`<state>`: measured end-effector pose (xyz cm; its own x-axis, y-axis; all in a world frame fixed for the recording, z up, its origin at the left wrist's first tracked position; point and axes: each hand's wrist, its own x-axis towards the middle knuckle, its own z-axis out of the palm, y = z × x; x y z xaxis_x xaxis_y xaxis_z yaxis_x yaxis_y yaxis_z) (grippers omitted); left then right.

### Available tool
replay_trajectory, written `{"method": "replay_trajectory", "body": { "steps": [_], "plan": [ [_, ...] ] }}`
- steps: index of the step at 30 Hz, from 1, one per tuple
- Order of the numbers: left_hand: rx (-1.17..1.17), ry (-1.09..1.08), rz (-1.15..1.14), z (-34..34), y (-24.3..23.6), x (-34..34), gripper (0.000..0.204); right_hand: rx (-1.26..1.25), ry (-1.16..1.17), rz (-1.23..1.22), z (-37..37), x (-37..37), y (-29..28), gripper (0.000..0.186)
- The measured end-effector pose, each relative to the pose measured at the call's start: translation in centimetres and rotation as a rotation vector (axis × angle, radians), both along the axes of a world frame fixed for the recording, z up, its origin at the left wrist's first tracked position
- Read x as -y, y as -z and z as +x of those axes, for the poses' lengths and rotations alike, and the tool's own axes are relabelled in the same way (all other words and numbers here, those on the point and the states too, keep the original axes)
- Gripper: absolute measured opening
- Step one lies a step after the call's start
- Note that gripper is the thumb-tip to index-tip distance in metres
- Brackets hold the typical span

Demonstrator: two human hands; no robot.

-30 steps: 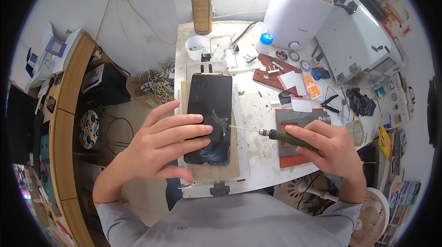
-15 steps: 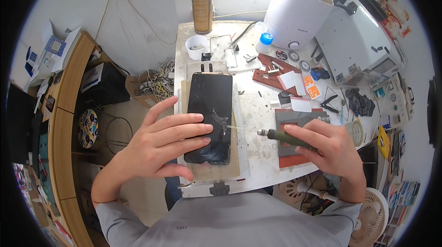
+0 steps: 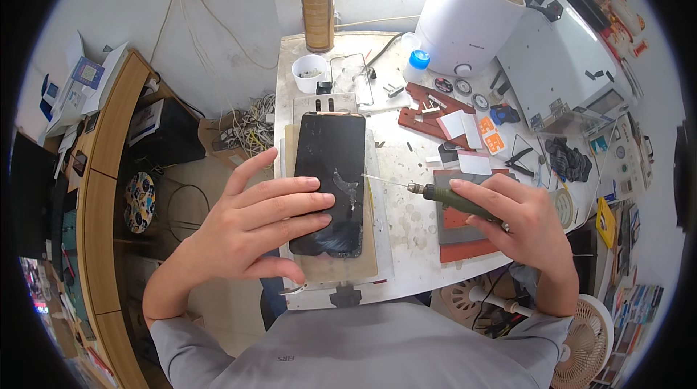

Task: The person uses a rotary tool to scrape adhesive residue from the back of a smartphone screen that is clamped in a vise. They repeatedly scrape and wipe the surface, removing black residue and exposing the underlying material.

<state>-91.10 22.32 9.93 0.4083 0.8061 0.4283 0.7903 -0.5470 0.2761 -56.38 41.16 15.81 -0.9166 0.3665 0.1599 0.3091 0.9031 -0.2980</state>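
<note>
A black phone screen [image 3: 334, 149] with a cracked, flaking patch lies lengthwise on a flat beige pad [image 3: 348, 268]. My left hand [image 3: 247, 222] rests on its left side, fingers spread with the tips on the glass and the thumb beside the lower left corner. From the right, my right hand [image 3: 530, 226] grips a dark green pen-shaped tool [image 3: 438, 194] with a metal collar. A thin pale shaft runs from the collar to the screen's right edge. Whether its tip touches the edge is too fine to tell.
Behind the pad stand a small white cup [image 3: 310, 83], a tall spray can [image 3: 318, 15] and a blue-capped bottle [image 3: 417, 62]. Right of them are a large white humidifier [image 3: 465, 30], a reddish-brown holder [image 3: 421, 122], cards and black pliers [image 3: 519, 162]. A white fan [image 3: 584, 349] stands at the lower right.
The tool's shaft tip has moved up along the screen's right edge, and the shaft now slants more. My right hand has tilted slightly; the left hand stays almost still on the screen.
</note>
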Motion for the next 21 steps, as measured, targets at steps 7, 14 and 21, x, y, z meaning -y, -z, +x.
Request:
{"method": "replay_trajectory", "body": {
  "steps": [7, 14, 21],
  "plan": [
    [-0.014, -0.002, -0.002, -0.05, 0.05, 0.04, 0.08, -0.021, -0.047, 0.021, -0.58, 0.24, -0.07, 0.065],
    [-0.017, -0.002, 0.001, -0.05, 0.06, 0.09, 0.08, -0.013, -0.061, 0.021, -0.58, 0.45, -0.3, 0.065],
    [-0.034, -0.007, -0.017, -0.04, -0.13, 0.17, 0.08, 0.003, -0.074, 0.0, -0.42, 0.78, -0.6, 0.062]
  ]
}}
